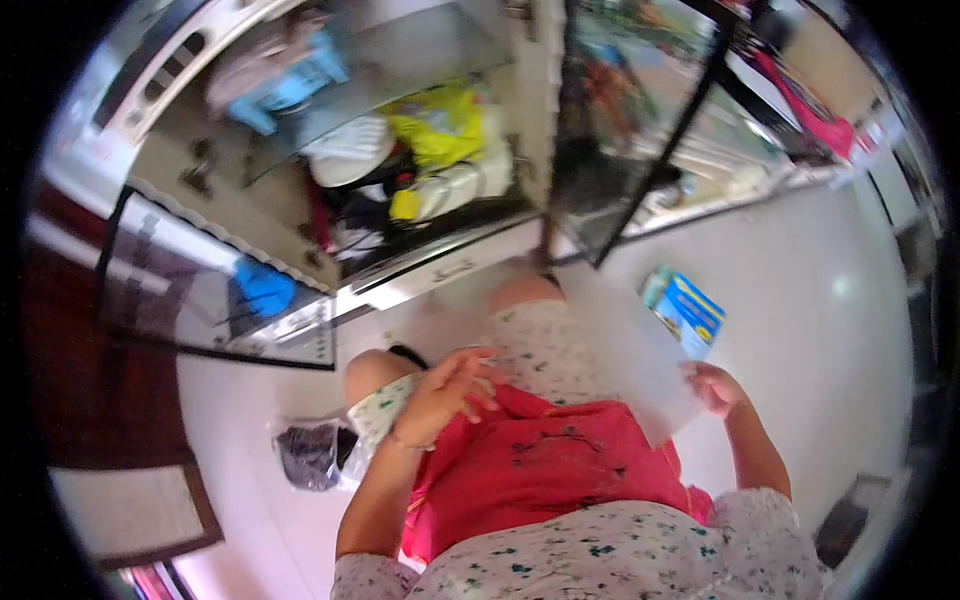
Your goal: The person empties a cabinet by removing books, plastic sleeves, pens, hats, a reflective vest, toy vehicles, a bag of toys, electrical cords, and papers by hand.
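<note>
My right hand [716,390] pinches the edge of a translucent plastic sheet [640,350], which hangs over my right thigh and looks partly blurred. Over my lap lies a red cloth [550,465] with dark line markings. My left hand [458,392] is raised just above the cloth's left part, its fingers apart and nothing in them. Beyond the sheet, a blue and yellow booklet [690,312] rests on the floor.
In front stands a cabinet with open glass doors [230,290]. Inside are a light-blue plastic item [290,85], a yellow bag [440,125] and a white item [350,150]. A clear bag with dark contents [312,455] lies on the floor at left.
</note>
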`<state>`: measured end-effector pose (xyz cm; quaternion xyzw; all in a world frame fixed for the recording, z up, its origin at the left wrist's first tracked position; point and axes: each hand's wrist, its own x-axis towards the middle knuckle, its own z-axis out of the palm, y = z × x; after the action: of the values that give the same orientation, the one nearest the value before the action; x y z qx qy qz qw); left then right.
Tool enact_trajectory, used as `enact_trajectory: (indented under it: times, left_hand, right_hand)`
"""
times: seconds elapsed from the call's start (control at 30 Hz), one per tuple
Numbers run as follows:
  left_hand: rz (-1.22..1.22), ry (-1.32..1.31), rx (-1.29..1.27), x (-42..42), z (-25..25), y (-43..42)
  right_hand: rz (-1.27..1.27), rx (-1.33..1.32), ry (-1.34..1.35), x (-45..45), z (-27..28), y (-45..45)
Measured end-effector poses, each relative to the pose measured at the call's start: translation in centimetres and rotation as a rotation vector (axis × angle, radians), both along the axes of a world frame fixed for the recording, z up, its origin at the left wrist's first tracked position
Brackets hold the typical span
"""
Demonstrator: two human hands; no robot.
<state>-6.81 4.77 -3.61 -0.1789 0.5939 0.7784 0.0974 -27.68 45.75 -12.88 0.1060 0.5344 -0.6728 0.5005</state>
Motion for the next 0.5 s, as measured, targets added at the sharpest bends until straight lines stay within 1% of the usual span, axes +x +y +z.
enact_trajectory:
  times: [0.03,0.07,0.1,0.13,0.17,0.2,0.27,0.3,0.37,0.47,0.5]
  left_hand:
    - [0.016,0.01,0.038,0.2,-0.5,-0.2]
    - [-0.036,0.009,0.063,0.3,-0.6,-0.2]
    - [0.008,-0.017,0.055,0.3,-0.4,-0.2]
    - [0.058,-0.044,0.038,0.2,-0.1,-0.2]
    - [0.029,-0.044,0.048,0.1,-0.1,-0.2]
    - [0.041,-0.07,0.037,0.1,-0.2,-0.2]
    - [0.049,-0.099,0.031,-0.2,-0.2,-0.3]
    - [0.034,-0.086,0.024,-0.4,-0.2,-0.3]
    - [0.018,-0.077,0.015,-0.7,-0.1,-0.1]
    - [0.045,-0.099,-0.032,-1.8,0.1,0.4]
    - [0.028,-0.096,-0.034,-2.1,0.1,0.6]
  right_hand:
    - [0.001,0.022,0.017,-0.5,-2.5,3.6]
    - [0.006,0.049,0.031,-0.3,-4.2,6.7]
    - [-0.039,0.071,0.031,0.3,-4.7,8.7]
    - [-0.225,0.214,0.019,0.6,-5.3,10.3]
    - [-0.402,0.353,0.005,0.8,-5.8,11.5]
    - [-0.424,0.362,0.002,1.2,-6.4,12.6]
    - [-0.726,0.404,0.002,1.7,-7.6,14.1]
    - [-0.734,0.408,-0.003,1.8,-8.1,14.6]
    - [-0.691,0.382,0.086,1.4,-9.3,15.3]
    - [-0.622,0.309,0.132,-0.1,-13.4,16.9]
    - [-0.678,0.498,0.028,-0.8,-13.8,16.6]
